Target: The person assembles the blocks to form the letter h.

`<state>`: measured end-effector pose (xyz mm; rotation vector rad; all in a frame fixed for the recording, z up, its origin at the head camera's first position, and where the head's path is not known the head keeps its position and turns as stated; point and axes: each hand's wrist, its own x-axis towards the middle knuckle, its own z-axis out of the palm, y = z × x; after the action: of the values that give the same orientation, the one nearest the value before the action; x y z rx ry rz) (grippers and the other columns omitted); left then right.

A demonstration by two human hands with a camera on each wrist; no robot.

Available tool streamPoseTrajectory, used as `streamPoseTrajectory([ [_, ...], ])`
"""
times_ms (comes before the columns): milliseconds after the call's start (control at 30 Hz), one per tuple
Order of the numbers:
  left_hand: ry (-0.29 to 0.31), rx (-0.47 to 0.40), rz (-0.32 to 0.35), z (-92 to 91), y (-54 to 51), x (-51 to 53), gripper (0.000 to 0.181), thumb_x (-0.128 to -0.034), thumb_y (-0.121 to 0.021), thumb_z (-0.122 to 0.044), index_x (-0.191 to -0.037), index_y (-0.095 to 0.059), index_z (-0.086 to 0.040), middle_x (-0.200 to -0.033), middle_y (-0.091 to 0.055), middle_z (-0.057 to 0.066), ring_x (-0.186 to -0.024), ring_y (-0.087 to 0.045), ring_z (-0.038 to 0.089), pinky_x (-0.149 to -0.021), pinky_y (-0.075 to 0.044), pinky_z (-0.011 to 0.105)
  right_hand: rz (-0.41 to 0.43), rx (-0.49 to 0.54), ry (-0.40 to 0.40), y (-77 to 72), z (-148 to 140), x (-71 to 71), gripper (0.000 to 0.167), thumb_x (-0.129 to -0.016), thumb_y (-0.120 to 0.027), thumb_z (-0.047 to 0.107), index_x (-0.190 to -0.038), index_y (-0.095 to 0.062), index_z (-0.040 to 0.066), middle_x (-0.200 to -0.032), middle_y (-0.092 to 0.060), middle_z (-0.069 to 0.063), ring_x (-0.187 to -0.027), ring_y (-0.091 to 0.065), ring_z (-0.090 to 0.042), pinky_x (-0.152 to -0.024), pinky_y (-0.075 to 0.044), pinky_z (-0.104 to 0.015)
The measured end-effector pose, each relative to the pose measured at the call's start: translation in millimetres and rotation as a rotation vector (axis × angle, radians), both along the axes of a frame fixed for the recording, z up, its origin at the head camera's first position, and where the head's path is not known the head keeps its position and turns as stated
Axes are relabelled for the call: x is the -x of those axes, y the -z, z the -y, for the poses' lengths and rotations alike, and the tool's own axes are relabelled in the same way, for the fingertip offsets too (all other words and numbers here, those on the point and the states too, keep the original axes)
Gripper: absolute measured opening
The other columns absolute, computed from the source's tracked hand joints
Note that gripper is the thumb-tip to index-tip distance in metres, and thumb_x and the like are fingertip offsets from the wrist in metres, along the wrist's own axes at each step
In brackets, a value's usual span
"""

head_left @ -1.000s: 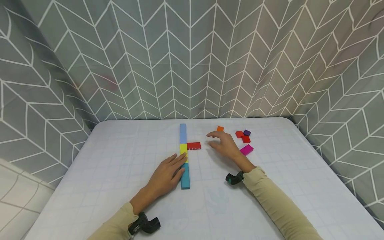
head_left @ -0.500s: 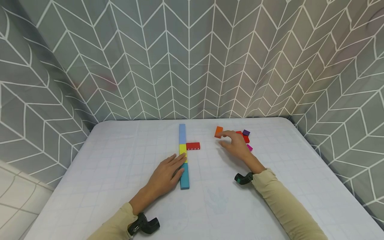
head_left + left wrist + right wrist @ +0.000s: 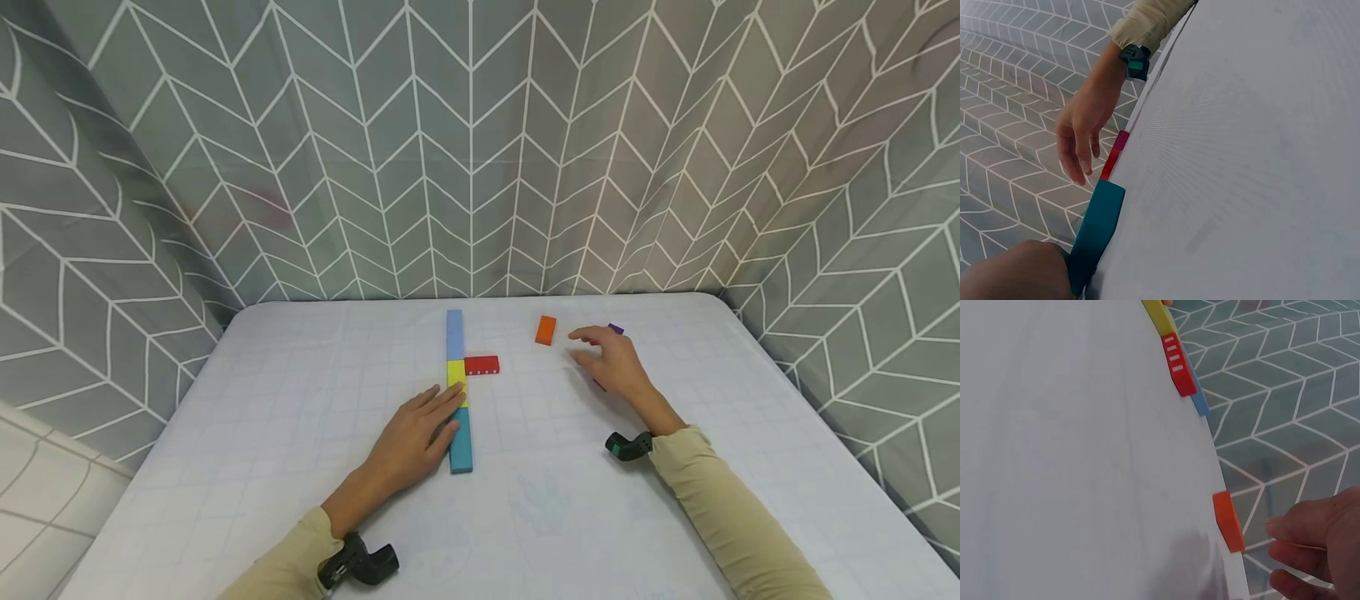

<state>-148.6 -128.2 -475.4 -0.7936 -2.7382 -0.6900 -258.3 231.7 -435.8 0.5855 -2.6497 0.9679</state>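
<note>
A column of flat blocks stands on the white table: light blue (image 3: 455, 335) at the far end, yellow (image 3: 456, 372) in the middle, teal (image 3: 461, 442) nearest. Against its right side lies a red block (image 3: 482, 365) with white marks. The left hand (image 3: 412, 439) rests with extended fingers on the yellow and teal blocks. Over the small blocks at the right hovers the right hand (image 3: 611, 362), fingers loosely bent, nothing visible between them; it mostly hides those blocks. An orange block (image 3: 546, 330) lies left of its fingertips, also seen in the right wrist view (image 3: 1229, 522).
A purple block (image 3: 616, 329) shows just behind the right hand. In the left wrist view a magenta block (image 3: 1121, 140) shows beyond the teal one. Patterned curtains (image 3: 472, 167) stand around the table's far and side edges.
The right hand has moved right, away from the orange block, which it now leaves fully uncovered, and over the red and magenta blocks. The left hand has stayed on the column.
</note>
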Motion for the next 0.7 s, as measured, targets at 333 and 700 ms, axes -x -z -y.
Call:
streamPoseTrajectory([
  [333,-0.001,-0.003,0.011,-0.4,0.3,-0.3,0.052,-0.1062,-0.061,-0.030,-0.153,-0.054,-0.008,-0.158,-0.048,0.002,-0.147,-0.040,0.036,-0.117,-0.034,0.054,0.080,-0.021,0.084,1.3,-23.4,5.7,0.029,-0.095,-0.068,0.001,-0.124,-0.072,-0.002,-0.122,-0.069,-0.023,-0.115,-0.057,-0.044,-0.097,-0.050,-0.061],
  [700,-0.004,0.008,-0.002,-0.1,-0.8,0.0,0.051,-0.1062,-0.061,-0.030,-0.152,-0.055,-0.009,-0.158,-0.048,0.002,-0.145,-0.042,0.036,-0.117,-0.035,0.054,0.111,-0.027,0.140,3.8,-35.4,10.4,0.031,-0.093,-0.069,-0.001,-0.124,-0.072,-0.004,-0.129,-0.066,-0.027,-0.118,-0.056,-0.046,-0.097,-0.050,-0.060],
])
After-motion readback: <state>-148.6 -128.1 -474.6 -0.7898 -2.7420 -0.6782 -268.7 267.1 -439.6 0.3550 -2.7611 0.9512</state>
